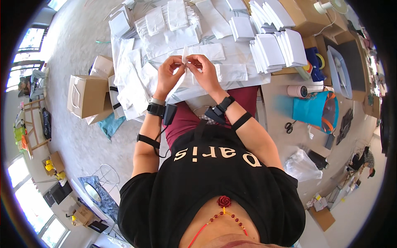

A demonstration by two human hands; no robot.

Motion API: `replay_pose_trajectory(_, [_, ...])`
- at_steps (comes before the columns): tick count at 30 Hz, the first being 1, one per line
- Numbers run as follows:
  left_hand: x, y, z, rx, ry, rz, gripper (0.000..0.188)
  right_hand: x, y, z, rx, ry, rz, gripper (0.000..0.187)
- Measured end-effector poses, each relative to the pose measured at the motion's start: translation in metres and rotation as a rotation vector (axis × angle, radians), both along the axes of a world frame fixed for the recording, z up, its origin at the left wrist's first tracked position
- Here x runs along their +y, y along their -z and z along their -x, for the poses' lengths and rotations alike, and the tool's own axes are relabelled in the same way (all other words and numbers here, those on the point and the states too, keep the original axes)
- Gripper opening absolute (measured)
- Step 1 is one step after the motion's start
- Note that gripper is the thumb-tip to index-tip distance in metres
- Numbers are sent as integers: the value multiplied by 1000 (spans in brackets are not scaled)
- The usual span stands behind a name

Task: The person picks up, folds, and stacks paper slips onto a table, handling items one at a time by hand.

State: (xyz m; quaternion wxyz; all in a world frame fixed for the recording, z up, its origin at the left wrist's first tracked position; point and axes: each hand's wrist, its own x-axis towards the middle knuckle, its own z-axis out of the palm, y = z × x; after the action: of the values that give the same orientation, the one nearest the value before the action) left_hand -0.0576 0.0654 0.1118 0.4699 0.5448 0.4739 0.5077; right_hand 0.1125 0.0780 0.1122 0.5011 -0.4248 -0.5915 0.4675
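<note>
A thin white sleeve or bag (185, 52) is pinched between both hands over the near edge of the table, seen almost edge-on. Closed at the fingertips, my left hand (168, 75) grips its left side. My right hand (206, 74) pinches it from the right, the fingertips of both hands nearly meeting. Under and beside the hands lie flat white sleeves (233, 72), with a loose heap of them (131, 84) to the left. Farther back is a layered pile of white sleeves (167, 39). Whether anything is inside the held one cannot be made out.
Stacks of folded white paper (268, 51) stand at the table's right. Cardboard boxes (87, 96) sit on the floor at left. To the right are a blue bag (314, 110), a pink cylinder (295, 91), black scissors (289, 127) and an open carton with a pale blue tray (337, 70).
</note>
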Motion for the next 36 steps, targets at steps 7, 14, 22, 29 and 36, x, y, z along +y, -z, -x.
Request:
replay_pose_trajectory(7, [-27,21,-19,-179,-115,138,21,-16,23,-2,-188,72,-8,22])
replay_pose_trajectory(14, [-32,38,-19,-67,-240,87,17,-23,22,5,-265,63,-44,18])
replay_pose_trajectory(22, [-35,30,-25,29,-295,67,15,-27,21,4,-322,42,-149,19])
replay_pose_trajectory(29, [-36,27,-25,161,-345,17,14,-27,16,4,-273,43,-108,16])
replay_pose_trajectory(36, [-39,16,-34,301,-326,-59,13,-23,13,2,-283,81,-84,13])
